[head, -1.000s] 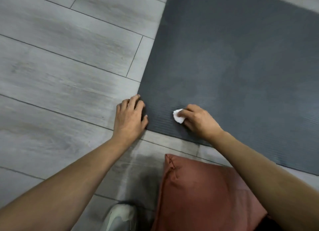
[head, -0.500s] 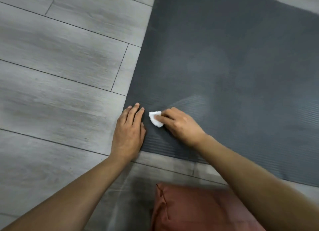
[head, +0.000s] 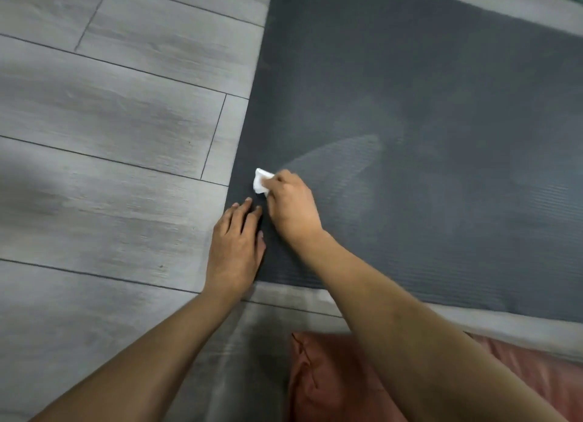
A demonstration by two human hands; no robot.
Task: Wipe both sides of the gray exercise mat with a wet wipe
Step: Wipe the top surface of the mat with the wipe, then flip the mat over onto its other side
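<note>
Your left hand (head: pixel 236 248) lies flat, fingers straight and together; your right hand (head: pixel 291 204), just beside it, is curled, both arms stretched forward.

Single head view, looking steeply down (close), over floor (head: pixel 110 122)

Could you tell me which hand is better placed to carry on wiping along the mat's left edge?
The right hand: it already pinches the wet wipe against the gray mat beside that edge. The left hand lies flat, pinning the corner.

Dark gray ribbed mat (head: pixel 426 106); white wipe (head: pixel 260 184); gray wood-grain floor (head: pixel 110 122); rust-red cushion (head: pixel 331 380).
</note>
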